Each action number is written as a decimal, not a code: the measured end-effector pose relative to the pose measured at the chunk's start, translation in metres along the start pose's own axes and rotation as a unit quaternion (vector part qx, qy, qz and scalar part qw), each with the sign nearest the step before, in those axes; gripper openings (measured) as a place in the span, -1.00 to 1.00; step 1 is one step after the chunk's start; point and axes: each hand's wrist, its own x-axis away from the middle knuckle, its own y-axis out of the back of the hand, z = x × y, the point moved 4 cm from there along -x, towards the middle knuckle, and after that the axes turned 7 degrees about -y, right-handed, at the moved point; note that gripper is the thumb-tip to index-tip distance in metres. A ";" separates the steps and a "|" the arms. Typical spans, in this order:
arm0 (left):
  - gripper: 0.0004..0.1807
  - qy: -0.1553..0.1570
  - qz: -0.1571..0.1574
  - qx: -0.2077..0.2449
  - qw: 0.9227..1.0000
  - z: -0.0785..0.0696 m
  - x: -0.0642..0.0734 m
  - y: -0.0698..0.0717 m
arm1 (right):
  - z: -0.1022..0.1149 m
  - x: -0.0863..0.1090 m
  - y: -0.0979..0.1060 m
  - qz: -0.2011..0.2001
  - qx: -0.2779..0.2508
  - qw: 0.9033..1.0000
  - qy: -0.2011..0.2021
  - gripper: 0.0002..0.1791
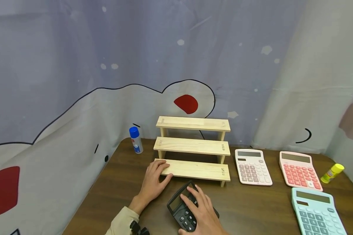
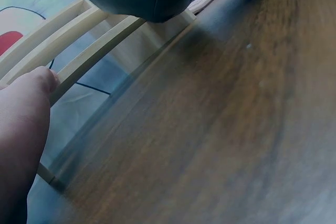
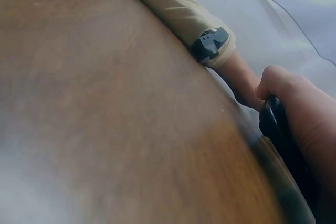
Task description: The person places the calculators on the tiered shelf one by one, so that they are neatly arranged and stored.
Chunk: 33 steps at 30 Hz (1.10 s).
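My right hand grips a black calculator, with its fingers spread over the face and its thumb at the near edge. In the right wrist view, the thumb lies along the dark edge of the calculator. My left hand rests on the left end of the lowest board of a three-step wooden rack. Its fingers lie on top of the board and the thumb is by the front edge. The left wrist view shows the thumb touching the rack, while a dark rounded shape covers the top of that view.
Right of the rack lie a white calculator, a pink calculator and a light blue calculator. A yellow glue stick stands at the far right. A blue-capped bottle stands left of the rack. A printed curtain hangs behind the brown table.
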 end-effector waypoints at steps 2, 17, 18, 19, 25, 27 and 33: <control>-0.58 0.002 0.001 0.000 1.000 -0.001 0.002 0.001 | 0.004 -0.001 -0.002 0.003 -0.001 1.000 0.000 0.05; -0.60 0.006 0.007 -0.013 1.000 0.001 0.004 0.010 | 0.023 -0.017 -0.011 0.010 -0.056 0.998 -0.022 0.13; -0.60 0.005 0.005 -0.016 1.000 0.001 0.004 0.011 | 0.023 -0.018 -0.011 0.010 -0.061 0.998 -0.025 0.13; -0.59 0.004 0.004 -0.018 1.000 0.001 0.004 0.011 | 0.023 -0.019 -0.010 0.009 -0.064 0.998 -0.025 0.13; -0.60 0.006 0.000 -0.016 1.000 -0.001 0.001 0.011 | 0.021 -0.021 -0.009 0.000 -0.078 0.996 -0.050 0.11; -0.60 0.007 0.004 -0.014 1.000 -0.002 0.000 0.009 | 0.019 -0.021 -0.008 -0.002 -0.081 0.994 -0.067 0.10; -0.60 0.004 0.008 -0.012 1.000 -0.002 -0.001 0.002 | 0.018 -0.028 -0.002 -0.015 -0.085 0.993 -0.076 0.09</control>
